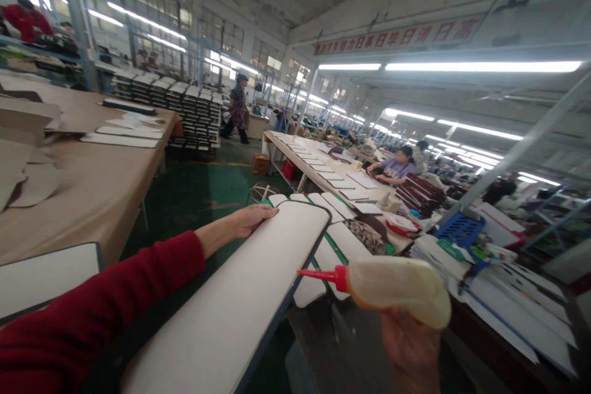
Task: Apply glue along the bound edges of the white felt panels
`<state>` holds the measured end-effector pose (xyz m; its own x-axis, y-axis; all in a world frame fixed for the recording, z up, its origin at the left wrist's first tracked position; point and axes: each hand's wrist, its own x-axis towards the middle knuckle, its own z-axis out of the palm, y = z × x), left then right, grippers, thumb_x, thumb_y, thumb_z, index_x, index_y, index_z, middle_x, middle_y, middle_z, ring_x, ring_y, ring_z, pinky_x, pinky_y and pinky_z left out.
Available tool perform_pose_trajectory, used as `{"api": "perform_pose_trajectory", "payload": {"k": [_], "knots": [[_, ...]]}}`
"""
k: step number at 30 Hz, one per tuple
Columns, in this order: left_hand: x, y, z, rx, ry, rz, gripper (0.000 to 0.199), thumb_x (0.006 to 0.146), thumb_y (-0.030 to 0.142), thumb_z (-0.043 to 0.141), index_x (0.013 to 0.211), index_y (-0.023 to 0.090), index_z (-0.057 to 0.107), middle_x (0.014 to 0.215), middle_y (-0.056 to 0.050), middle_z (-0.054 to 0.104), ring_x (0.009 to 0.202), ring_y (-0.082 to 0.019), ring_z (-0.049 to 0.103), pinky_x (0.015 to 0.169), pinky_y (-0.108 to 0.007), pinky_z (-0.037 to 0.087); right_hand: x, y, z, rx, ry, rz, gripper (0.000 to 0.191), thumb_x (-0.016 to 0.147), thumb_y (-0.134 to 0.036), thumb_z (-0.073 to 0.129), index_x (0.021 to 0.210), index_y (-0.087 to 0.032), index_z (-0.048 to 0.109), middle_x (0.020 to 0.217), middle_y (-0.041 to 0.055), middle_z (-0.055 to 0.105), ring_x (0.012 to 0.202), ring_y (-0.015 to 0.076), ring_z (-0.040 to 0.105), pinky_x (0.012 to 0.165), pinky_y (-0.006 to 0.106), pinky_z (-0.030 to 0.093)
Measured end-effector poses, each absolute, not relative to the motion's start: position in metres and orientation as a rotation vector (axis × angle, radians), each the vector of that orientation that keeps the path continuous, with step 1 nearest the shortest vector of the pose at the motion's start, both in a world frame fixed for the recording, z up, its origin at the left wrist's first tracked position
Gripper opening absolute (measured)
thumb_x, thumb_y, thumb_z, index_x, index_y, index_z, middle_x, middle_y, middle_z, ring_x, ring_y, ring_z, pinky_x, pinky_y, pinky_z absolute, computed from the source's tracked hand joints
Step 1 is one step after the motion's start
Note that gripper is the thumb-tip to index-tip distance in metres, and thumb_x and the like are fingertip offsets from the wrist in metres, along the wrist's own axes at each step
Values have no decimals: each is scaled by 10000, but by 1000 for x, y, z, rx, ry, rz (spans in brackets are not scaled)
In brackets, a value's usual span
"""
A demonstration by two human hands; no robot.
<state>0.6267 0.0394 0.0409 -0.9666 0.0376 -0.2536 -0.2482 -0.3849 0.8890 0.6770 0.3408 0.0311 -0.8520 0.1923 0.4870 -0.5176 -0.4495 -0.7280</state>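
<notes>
My left hand (256, 219), coming out of a red sleeve, grips the far left edge of a long white panel (240, 283) with rounded corners and a dark rim. The panel slants up and away across the middle of the view. My right hand (412, 345) is wrapped round a squeeze bottle (397, 288) of yellowish, see-through plastic. Its red nozzle (321, 274) points left, with the tip at the panel's right edge; whether it touches cannot be told. Beyond the panel lie several smaller white panels (348, 242) with dark or green edges.
A brown-covered table (124, 197) stands at left, with white pieces on it. A long worktable (318, 154) runs away ahead, where a person in purple (399, 166) sits. Stacked panels (194, 111) rise behind, and another person (239, 111) walks there. A blue basket (462, 233) sits at right.
</notes>
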Motion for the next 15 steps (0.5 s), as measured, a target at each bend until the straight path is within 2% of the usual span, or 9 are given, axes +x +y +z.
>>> {"api": "perform_pose_trajectory", "payload": {"k": [4,7,10,15], "knots": [[621,39,39,-271,1634,2486,247,684,233,740,685,146,510,576,-22,634,468,-148,598,456,-254,510,679,342,30,571,-1368,2278,547,607,-165,750,1083,-390,598,1074,-56,669,897,131,647,681,214,554],[616,38,37,-285,1643,2490,258,684,234,742,671,147,499,561,-19,629,457,-144,592,460,-254,512,681,342,29,603,-1402,2241,591,644,-172,730,1156,-405,548,1081,-35,670,902,147,650,676,227,555],[612,37,39,-303,1644,2481,210,719,222,709,704,146,514,578,-25,635,479,-155,606,477,-266,518,684,341,29,637,-1454,2208,543,658,-206,726,1150,-374,567,1045,-5,684,905,184,654,670,264,562],[609,35,46,-327,1658,2448,78,809,182,597,780,133,542,646,-53,662,510,-165,620,513,-289,528,686,343,25,587,-1454,2268,578,605,-210,756,1122,-399,582,977,-26,703,874,180,664,621,235,556]]}}
